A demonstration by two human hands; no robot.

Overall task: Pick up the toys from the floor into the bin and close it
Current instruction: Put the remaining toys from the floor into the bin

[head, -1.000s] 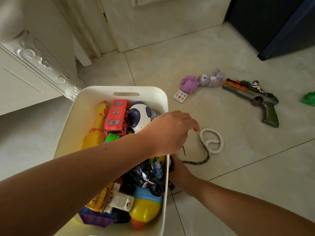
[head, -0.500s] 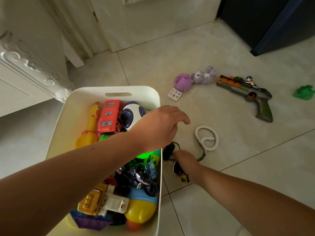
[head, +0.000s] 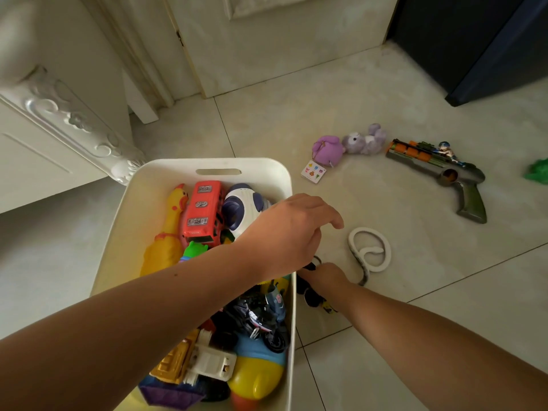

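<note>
A small black toy (head: 308, 295) is clamped in the fingers of the right hand (head: 324, 275) on the floor (head: 385, 336) just beside the right wall of the toy-filled white bin (head: 292, 321), over whose rim the left hand (head: 292, 232) is held, fingers loosely apart.

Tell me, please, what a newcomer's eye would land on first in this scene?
Probably the white bin, crammed with bright toys such as a red bus and a yellow rubber chicken. Then the left hand above its rim, and the toy gun lying on the floor tiles to the right.
</note>
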